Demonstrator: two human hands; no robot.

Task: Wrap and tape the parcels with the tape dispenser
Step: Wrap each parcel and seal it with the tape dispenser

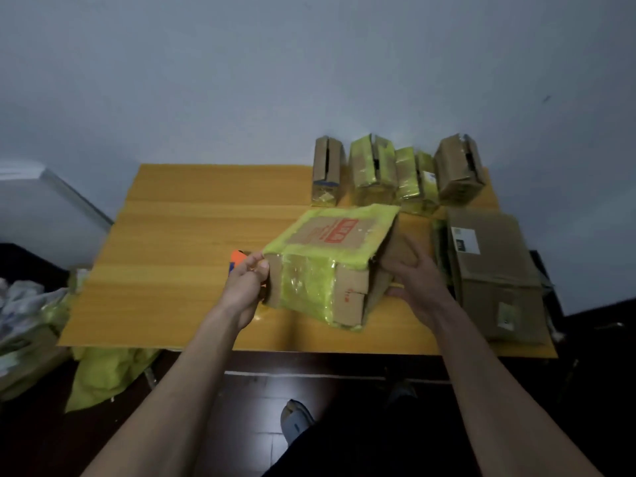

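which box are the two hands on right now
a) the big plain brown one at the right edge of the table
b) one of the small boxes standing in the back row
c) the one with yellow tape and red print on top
c: the left hand pinches the left corner of the yellow-taped box with red print, and the right hand rests against its right end, while the large brown box and the back row of small boxes sit untouched.

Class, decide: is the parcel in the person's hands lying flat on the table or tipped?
Tipped: the parcel slants, its left end raised off the table.
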